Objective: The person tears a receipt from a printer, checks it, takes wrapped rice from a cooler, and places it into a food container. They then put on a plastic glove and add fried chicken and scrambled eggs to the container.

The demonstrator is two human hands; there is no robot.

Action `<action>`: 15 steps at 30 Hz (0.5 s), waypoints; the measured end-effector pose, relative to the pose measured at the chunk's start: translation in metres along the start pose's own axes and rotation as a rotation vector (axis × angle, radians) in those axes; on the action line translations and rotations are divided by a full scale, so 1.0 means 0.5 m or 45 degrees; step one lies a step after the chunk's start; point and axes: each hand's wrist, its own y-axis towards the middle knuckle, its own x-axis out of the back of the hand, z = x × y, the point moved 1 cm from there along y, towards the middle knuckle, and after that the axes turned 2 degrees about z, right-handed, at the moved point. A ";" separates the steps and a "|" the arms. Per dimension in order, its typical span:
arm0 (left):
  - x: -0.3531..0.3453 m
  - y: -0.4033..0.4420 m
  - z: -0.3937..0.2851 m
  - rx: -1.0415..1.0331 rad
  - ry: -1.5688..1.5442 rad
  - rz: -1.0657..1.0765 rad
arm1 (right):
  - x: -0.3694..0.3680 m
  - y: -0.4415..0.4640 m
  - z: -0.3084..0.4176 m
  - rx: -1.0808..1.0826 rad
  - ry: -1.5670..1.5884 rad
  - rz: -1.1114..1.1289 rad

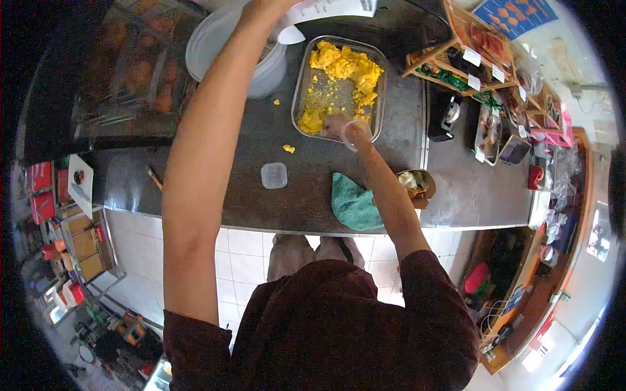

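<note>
A rectangular glass dish holds mashed yellow food, piled at its far and right sides. My right hand is low in this dish beside the yellow food. Clear plastic surrounds its wrist; its fingers are blurred, and I cannot make out whether they grip anything. At the top edge, my left hand is partly cut off beside a printed white paper strip, its fingers hidden. Below my left forearm stands a large translucent tub. A small clear square container sits on the dark counter.
A green cloth lies near the counter's front edge, beside a brown open package partly behind my right forearm. Yellow crumbs dot the counter. Wooden racks with packages and a black device stand at right.
</note>
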 end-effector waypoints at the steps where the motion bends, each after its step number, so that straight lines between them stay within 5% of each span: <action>1: -0.002 0.002 0.003 -0.022 0.008 0.000 | 0.032 0.018 -0.010 -0.001 -0.138 0.114; 5: -0.028 0.024 0.029 -0.134 0.078 -0.063 | 0.088 0.008 0.137 -0.550 -1.326 0.161; 7: -0.043 0.009 0.033 -0.172 -0.058 -0.118 | 0.102 -0.071 0.363 -0.756 -0.959 -0.001; 8: -0.038 -0.017 0.006 0.112 -0.144 -0.055 | 0.100 -0.121 0.429 -0.850 -0.769 -0.077; 9: -0.046 -0.024 0.017 0.099 -0.197 -0.038 | 0.118 -0.190 0.459 -0.170 -1.393 0.044; 11: -0.047 -0.077 -0.017 0.185 -0.459 -0.097 | 0.087 -0.315 0.559 -0.492 -0.818 -0.324; 13: -0.082 -0.076 0.009 0.268 -0.714 -0.071 | 0.105 -0.431 0.577 -0.547 -1.182 -0.347; 14: -0.110 -0.070 0.041 0.311 -0.837 -0.060 | 0.125 -0.507 0.523 -0.456 -1.831 -0.154; 15: -0.152 -0.043 0.109 0.241 -0.921 -0.037 | 0.145 -0.581 0.444 -0.557 -1.774 -0.180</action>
